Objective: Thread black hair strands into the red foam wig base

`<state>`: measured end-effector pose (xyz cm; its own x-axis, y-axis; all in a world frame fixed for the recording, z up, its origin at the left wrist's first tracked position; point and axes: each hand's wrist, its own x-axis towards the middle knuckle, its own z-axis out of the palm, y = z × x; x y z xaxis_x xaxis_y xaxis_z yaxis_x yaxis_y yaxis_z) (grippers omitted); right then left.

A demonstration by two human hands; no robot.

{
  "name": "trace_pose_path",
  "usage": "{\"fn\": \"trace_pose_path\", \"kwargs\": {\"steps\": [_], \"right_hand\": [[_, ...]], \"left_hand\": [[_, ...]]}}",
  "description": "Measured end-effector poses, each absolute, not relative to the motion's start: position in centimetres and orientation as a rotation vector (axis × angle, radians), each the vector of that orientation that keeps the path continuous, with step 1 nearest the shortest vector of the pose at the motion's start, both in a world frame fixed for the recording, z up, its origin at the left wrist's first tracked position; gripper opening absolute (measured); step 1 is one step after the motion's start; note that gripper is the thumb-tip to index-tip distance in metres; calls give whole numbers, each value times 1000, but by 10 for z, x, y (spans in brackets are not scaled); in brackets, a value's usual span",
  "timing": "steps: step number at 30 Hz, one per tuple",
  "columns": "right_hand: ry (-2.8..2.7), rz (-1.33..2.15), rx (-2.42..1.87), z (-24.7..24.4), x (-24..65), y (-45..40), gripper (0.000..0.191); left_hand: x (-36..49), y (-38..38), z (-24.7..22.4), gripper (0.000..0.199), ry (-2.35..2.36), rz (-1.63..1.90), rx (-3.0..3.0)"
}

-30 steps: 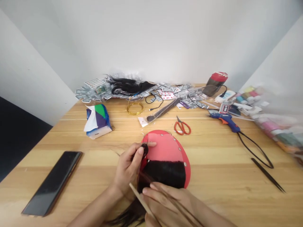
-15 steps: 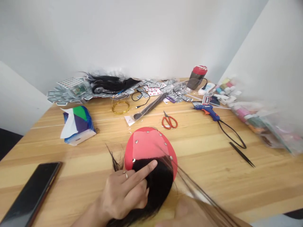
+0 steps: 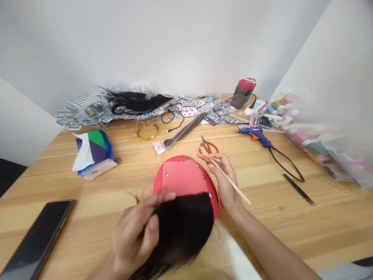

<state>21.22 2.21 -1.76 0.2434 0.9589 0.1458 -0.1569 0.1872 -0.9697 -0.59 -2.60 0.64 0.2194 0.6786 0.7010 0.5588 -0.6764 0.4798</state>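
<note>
A red dome-shaped form (image 3: 215, 202) stands at the near middle of the table. Pink mesh (image 3: 182, 179) covers its top, held by several silver pins. Black hair (image 3: 190, 223) hangs from the mesh toward me. My left hand (image 3: 136, 225) lies over the hair's left side, index finger stretched along the hairline and thumb apart from it; its other fingers are curled and partly hidden. Right of the form, my right hand (image 3: 225, 181) is closed on a thin pale stick (image 3: 231, 182), which slants from the fingertips back over the hand.
Orange-handled scissors (image 3: 214, 147) lie just beyond my right hand. A phone (image 3: 37, 237) and a tissue pack (image 3: 96, 153) are on the left. To the right lie a blue glue gun (image 3: 256, 136) and black tweezers (image 3: 298, 189). A gold wire coil (image 3: 148, 132) sits further back.
My right hand has risen from the near edge to beside the form, showing the pale stick. The long strands stretched to the right are gone. My left hand has shifted left, thumb raised.
</note>
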Motion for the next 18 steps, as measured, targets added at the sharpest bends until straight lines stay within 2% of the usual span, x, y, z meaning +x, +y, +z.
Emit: {"fn": "trace_pose_path", "kwargs": {"steps": [5, 11, 15, 18], "right_hand": [[-1031, 1081, -1089, -21, 208, 17, 13], [-1069, 1058, -1111, -23, 205, 14, 13], [-1120, 1043, -1105, -26, 201, 12, 11], [-1175, 831, -1099, -22, 199, 4, 10]], "left_hand": [[4, -17, 10, 24, 1516, 1440, 2146], [-7, -16, 8, 33, 1300, 1343, 2597], [-18, -17, 3, 35, 1331, 1404, 2633], [-16, -19, 5, 36, 1300, 1375, 2652]]}}
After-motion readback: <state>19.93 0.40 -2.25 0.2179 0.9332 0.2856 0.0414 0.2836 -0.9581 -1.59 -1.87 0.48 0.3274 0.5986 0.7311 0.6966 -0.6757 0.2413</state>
